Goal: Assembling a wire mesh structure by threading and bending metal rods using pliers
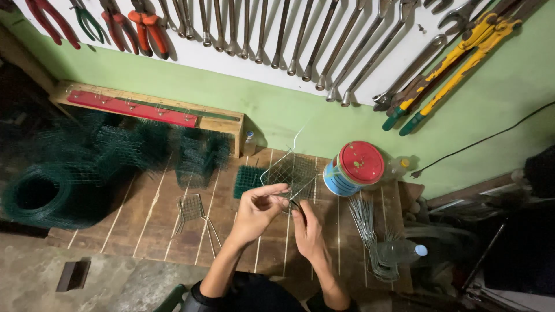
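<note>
Left hand: the left hand [257, 209] is raised over the wooden platform [150, 225], its thumb and fingers pinched together on the near edge of the wire mesh panel [291, 169]
Right hand: the right hand [308, 229] is held just beside the left, fingers curled and pressed on a small dark piece at the same edge of the panel; what that piece is cannot be told
Wire mesh panel: a pale square grid, held tilted above the planks between the two hands and the tin, with one loose wire sticking up from its far corner
Tin: a round tin [354, 167] with a red lid and blue side is seen lying tipped just to the right of the panel
Green mesh piece: a small folded green mesh piece [248, 180] is laid on the planks just left of the panel
Wire frame: a small wire frame [192, 211] with long legs is laid flat on the planks, left of the left hand
Mesh rolls: dark green mesh rolls [63, 179] are piled at the left end of the platform
Cut wires: a bundle of cut wires [370, 231] is laid to the right of the right hand, beside a plastic bottle [399, 252]
Wall: wrenches [300, 40], pliers [144, 26] and yellow bolt cutters [457, 60] are hung on a white board above the green wall
</note>
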